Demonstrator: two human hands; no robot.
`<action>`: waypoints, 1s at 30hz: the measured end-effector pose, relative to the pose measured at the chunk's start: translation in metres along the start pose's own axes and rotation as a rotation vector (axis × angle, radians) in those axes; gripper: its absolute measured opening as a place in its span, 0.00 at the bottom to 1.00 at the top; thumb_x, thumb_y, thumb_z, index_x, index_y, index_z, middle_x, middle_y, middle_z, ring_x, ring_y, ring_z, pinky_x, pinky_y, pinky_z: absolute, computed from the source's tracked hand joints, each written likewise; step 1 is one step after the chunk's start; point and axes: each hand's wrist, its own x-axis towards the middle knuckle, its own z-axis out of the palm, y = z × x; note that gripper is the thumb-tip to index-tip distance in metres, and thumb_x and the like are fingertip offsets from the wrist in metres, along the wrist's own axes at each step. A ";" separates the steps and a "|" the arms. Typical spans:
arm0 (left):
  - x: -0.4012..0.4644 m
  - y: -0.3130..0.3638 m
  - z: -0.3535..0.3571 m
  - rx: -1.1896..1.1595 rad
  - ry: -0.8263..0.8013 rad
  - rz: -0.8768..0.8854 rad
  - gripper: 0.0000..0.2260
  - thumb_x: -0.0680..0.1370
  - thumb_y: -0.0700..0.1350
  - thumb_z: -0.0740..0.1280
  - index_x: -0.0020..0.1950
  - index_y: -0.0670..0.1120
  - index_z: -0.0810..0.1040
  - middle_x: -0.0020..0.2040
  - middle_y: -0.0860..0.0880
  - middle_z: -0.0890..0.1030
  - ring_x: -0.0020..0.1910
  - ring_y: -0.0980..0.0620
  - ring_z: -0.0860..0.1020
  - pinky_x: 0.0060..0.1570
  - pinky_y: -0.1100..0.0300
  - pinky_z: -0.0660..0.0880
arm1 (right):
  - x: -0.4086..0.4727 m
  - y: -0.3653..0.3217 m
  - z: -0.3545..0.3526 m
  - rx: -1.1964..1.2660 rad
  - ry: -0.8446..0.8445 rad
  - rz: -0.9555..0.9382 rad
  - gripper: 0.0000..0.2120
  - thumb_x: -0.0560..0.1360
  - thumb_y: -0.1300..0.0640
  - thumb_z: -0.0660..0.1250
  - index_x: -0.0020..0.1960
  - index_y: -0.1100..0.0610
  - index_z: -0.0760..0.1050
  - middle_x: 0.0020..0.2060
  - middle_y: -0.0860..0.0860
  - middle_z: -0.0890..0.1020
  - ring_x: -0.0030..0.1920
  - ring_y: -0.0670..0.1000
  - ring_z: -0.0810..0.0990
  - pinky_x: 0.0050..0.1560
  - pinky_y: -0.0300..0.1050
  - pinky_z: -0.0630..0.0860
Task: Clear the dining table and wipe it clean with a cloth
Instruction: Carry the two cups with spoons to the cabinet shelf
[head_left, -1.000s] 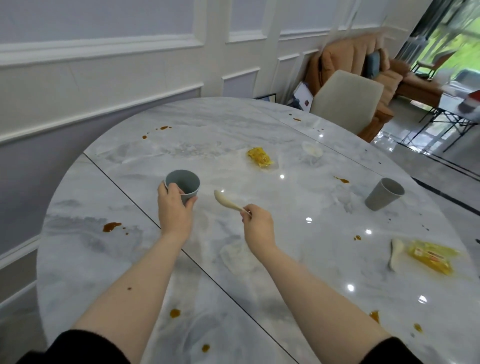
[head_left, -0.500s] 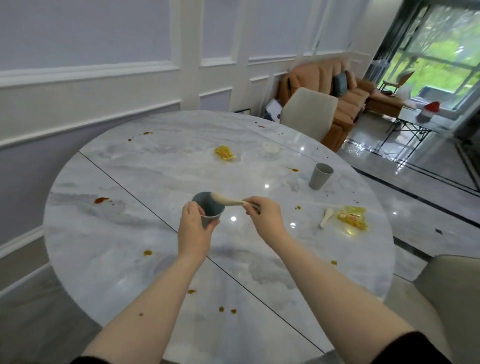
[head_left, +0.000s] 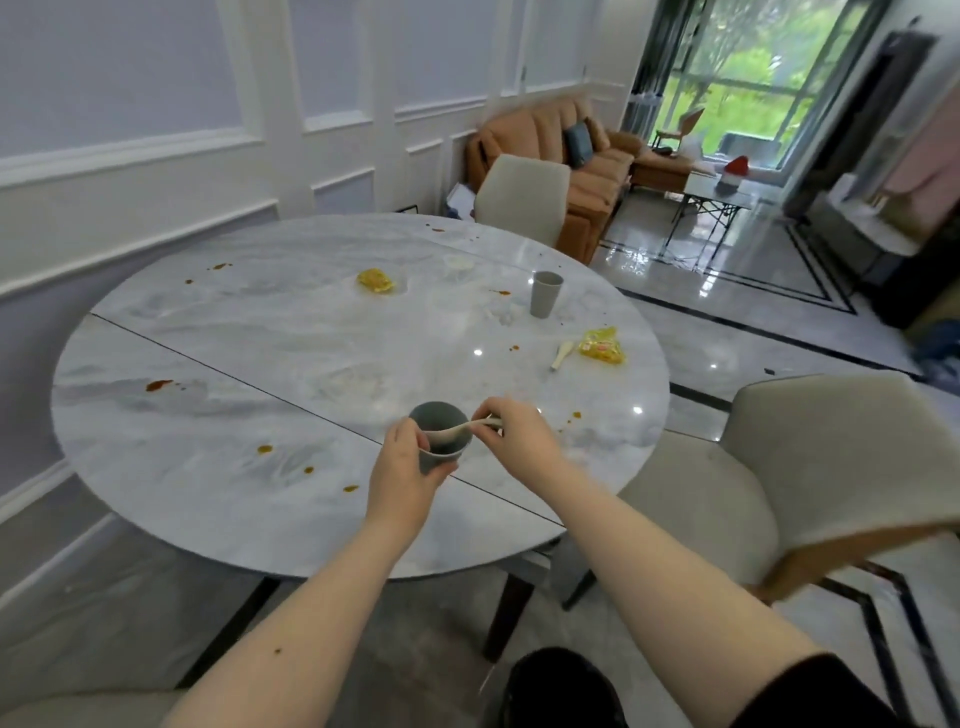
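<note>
Our left hand (head_left: 402, 470) wraps its fingers round a grey-blue cup (head_left: 440, 436), holding it above the near part of the table (head_left: 208, 415), while our right hand (head_left: 519, 431) pinches the handle of a cream spoon (head_left: 457, 430) whose bowl now sits inside the cup's mouth. Half a second ago the spoon only lay across the rim, and a second ago it was clear of the cup altogether, so we are in the middle of stacking the two for carrying. We have also drawn back from the table, which shows more fully than before, its near edge and the floor in view. As we judge it, the clearing has barely begun. Farther out a second grey cup (head_left: 545, 293) stands upright near the far right edge, a second spoon (head_left: 562, 355) lies just beside a yellow wrapper (head_left: 602, 345), another yellow scrap (head_left: 375, 280) sits toward the far side, and something small and pale (head_left: 460, 262) rests near it, too blurred to name. Orange-brown sauce spots (head_left: 158, 385) dot the marble in several places, and we see no cloth, so the wiping is not yet begun.
</note>
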 end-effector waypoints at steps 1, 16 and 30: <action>-0.012 0.003 0.004 -0.010 -0.026 -0.001 0.20 0.70 0.41 0.74 0.36 0.50 0.61 0.43 0.52 0.70 0.38 0.59 0.70 0.32 0.70 0.64 | -0.014 0.005 -0.001 -0.018 0.000 0.009 0.07 0.76 0.52 0.65 0.49 0.55 0.77 0.42 0.51 0.80 0.42 0.49 0.75 0.41 0.42 0.70; -0.107 0.136 0.150 -0.083 -0.311 0.187 0.17 0.68 0.50 0.75 0.42 0.46 0.68 0.41 0.50 0.73 0.36 0.53 0.72 0.37 0.56 0.74 | -0.166 0.141 -0.129 0.136 0.270 0.287 0.04 0.73 0.54 0.70 0.45 0.54 0.77 0.41 0.48 0.79 0.43 0.47 0.76 0.41 0.36 0.69; -0.150 0.264 0.329 -0.167 -0.262 0.136 0.16 0.68 0.47 0.76 0.41 0.45 0.68 0.42 0.48 0.73 0.39 0.52 0.73 0.37 0.63 0.71 | -0.197 0.313 -0.267 0.102 0.214 0.284 0.06 0.73 0.54 0.69 0.49 0.54 0.77 0.47 0.50 0.80 0.47 0.48 0.77 0.47 0.42 0.75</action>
